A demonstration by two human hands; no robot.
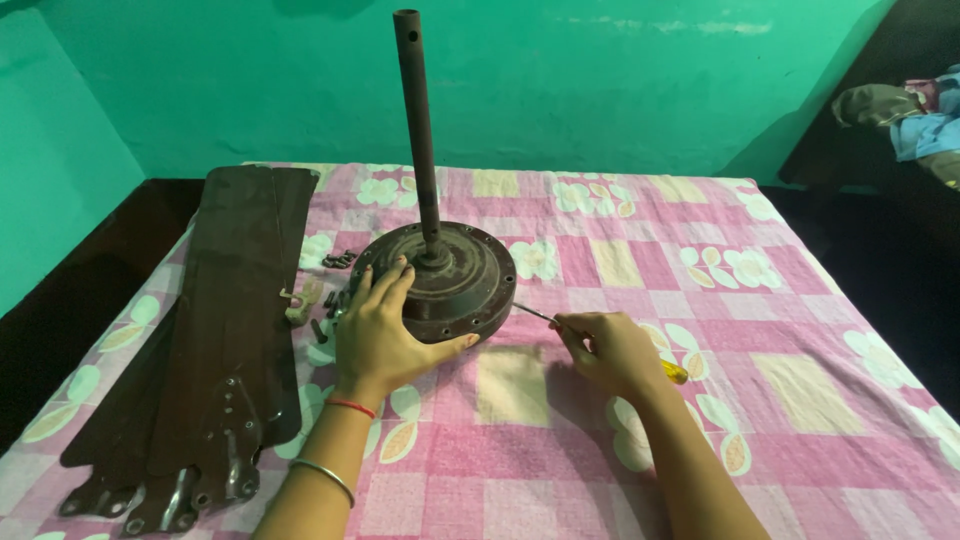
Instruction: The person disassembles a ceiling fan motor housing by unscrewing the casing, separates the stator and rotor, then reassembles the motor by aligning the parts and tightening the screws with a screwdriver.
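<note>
Covering the bed, pink checked floral sheet (560,420), green walls (620,90)

Checked bedsheet (800,400) (pink), fan motor (440,280), blades (220,330)

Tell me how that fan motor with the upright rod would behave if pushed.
The fan motor looks like solid metal, so probably heavy and stiff. Its broad round base sits flat on the cloth, so it likely drags rather than rolls. The tall rod might tip it if shoved high.
</note>
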